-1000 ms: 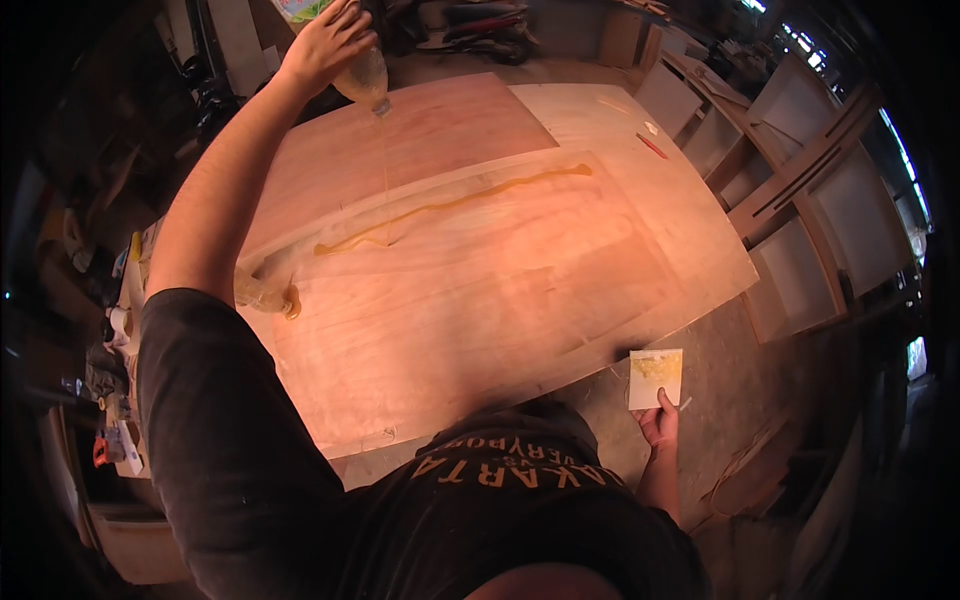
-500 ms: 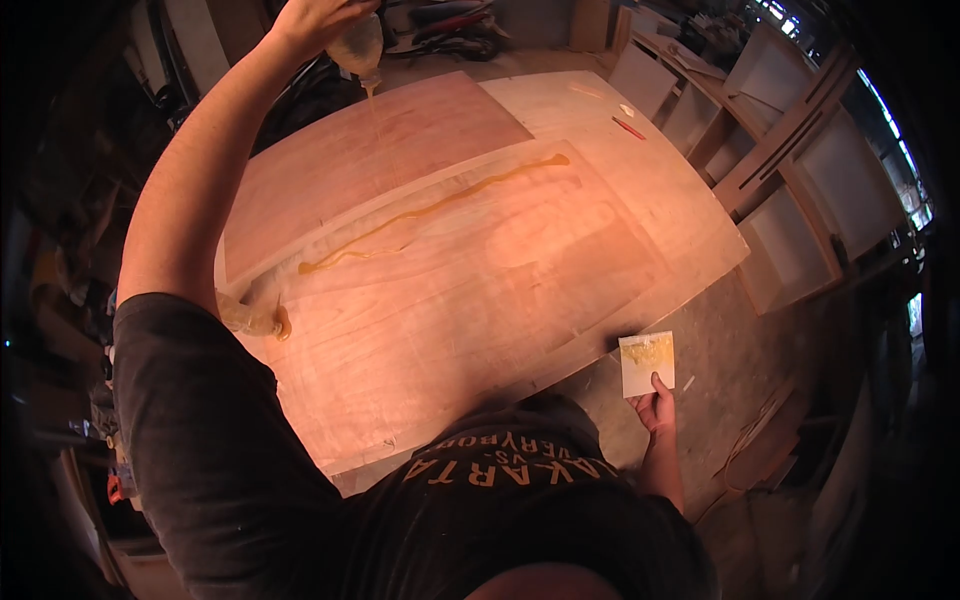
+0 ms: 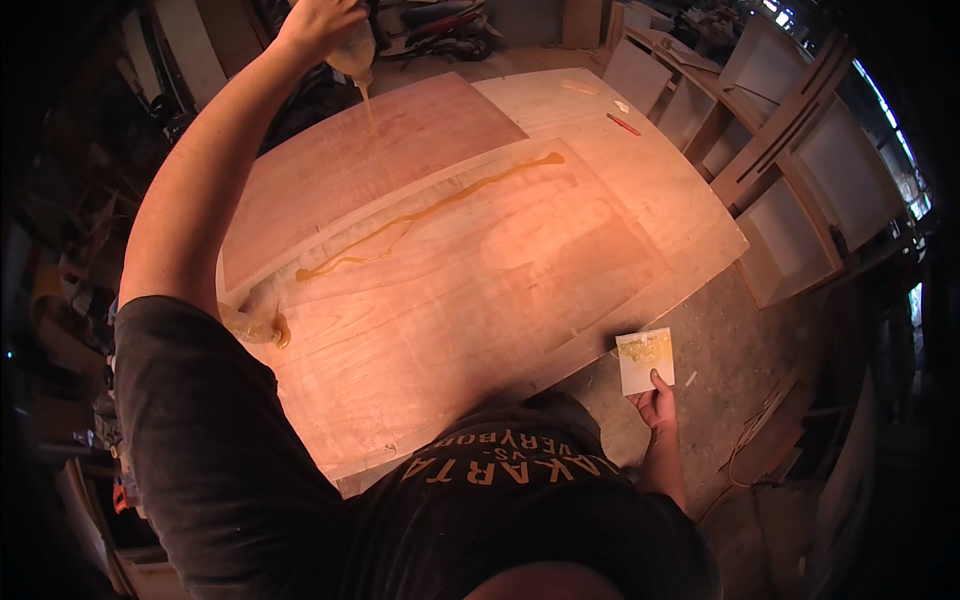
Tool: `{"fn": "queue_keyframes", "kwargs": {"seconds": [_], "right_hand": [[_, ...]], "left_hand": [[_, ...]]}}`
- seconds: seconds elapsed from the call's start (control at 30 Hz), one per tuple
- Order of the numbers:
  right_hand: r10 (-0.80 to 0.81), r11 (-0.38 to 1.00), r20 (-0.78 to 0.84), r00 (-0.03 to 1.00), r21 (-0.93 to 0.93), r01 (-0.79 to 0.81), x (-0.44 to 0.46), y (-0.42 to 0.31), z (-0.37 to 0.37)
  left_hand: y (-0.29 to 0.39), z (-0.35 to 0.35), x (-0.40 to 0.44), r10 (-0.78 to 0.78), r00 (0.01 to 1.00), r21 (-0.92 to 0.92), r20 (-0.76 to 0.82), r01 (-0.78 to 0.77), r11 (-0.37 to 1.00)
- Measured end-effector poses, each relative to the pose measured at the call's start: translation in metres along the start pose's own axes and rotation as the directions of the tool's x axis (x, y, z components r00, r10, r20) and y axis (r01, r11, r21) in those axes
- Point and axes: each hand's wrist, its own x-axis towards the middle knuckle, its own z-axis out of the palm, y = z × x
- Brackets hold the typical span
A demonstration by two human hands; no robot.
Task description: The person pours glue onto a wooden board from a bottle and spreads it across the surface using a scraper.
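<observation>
High at the upper left, my left hand [image 3: 322, 22] grips an upturned plastic bottle [image 3: 352, 58]. A stream of yellow-brown glue [image 3: 367, 105] runs from its nozzle over the boards. Below it lies a pale wooden panel [image 3: 420, 320] with a long wavy bead of glue [image 3: 440, 206] near its far edge and a thinner branch beside it. Down at the right, beyond the panel's near edge, my right hand [image 3: 655, 405] holds a flat white square spreader [image 3: 645, 360], thumb on its face. Yellow glue smears its upper part.
A second bottle [image 3: 255, 325] lies on its side at the panel's left edge, by a glue blob. A reddish board [image 3: 350, 170] lies behind the panel. A red tool [image 3: 624, 125] rests at the far right of the larger board. Open cabinet frames [image 3: 790, 240] stand right.
The bottle has shifted slightly left and down, and the stream from it looks thicker. The thin branch of glue on the panel shows more clearly. My right hand has barely moved.
</observation>
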Motion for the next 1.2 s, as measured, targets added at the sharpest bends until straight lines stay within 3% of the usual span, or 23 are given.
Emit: {"fn": "queue_keyframes", "kwargs": {"seconds": [0.07, 0.17, 0.27, 0.37, 0.47, 0.6, 0.83, 0.93, 1.03, 1.2], "right_hand": [[0.01, 1.0, -0.002, 1.0, -0.003, -0.01, 0.001, 0.0, 0.0], [0.022, 1.0, -0.014, 1.0, 0.001, -0.022, 0.002, 0.0, -0.001], [0.036, 0.999, -0.004, 0.999, 0.004, -0.036, 0.006, 0.001, -0.004], [0.02, 1.0, -0.007, 1.0, -0.023, -0.02, 0.006, 0.002, -0.002], [0.004, 0.999, -0.009, 1.0, -0.033, -0.004, 0.004, 0.002, 0.001], [0.008, 0.999, -0.013, 1.0, -0.034, -0.008, 0.004, 0.002, 0.001], [0.014, 0.999, -0.011, 1.0, -0.041, -0.014, 0.003, 0.003, 0.002], [0.02, 0.999, -0.006, 1.0, -0.038, -0.02, 0.006, 0.003, 0.002], [0.037, 0.998, 0.003, 0.999, -0.042, -0.037, 0.007, 0.003, 0.004], [0.049, 0.996, 0.03, 0.998, -0.071, -0.047, 0.012, 0.003, 0.011]], "left_hand": [[0.002, -0.002, 0.0, -0.008, 1.0, 0.002, 0.01, 0.008, 1.0], [-0.001, -0.023, -0.001, 0.05, 0.969, -0.061, 0.24, -0.037, 0.997], [0.0, -0.02, -0.004, 0.068, 0.971, -0.147, 0.23, -0.035, 0.989], [0.001, -0.018, -0.008, 0.076, 0.966, -0.1, 0.248, -0.053, 0.994], [0.009, 0.0, -0.015, -0.018, 0.997, -0.03, 0.079, 0.02, 0.999], [0.003, -0.005, -0.025, 0.036, 0.936, -0.047, 0.35, -0.02, 0.999], [-0.002, -0.006, -0.045, 0.09, 0.864, -0.064, 0.496, -0.067, 0.996], [0.0, 0.012, -0.063, 0.084, 0.892, -0.081, 0.443, -0.053, 0.995], [0.007, 0.041, -0.086, -0.061, 0.966, 0.001, 0.252, 0.062, 0.998], [0.003, 0.043, -0.116, -0.043, 0.945, -0.067, 0.324, 0.069, 0.995]]}}
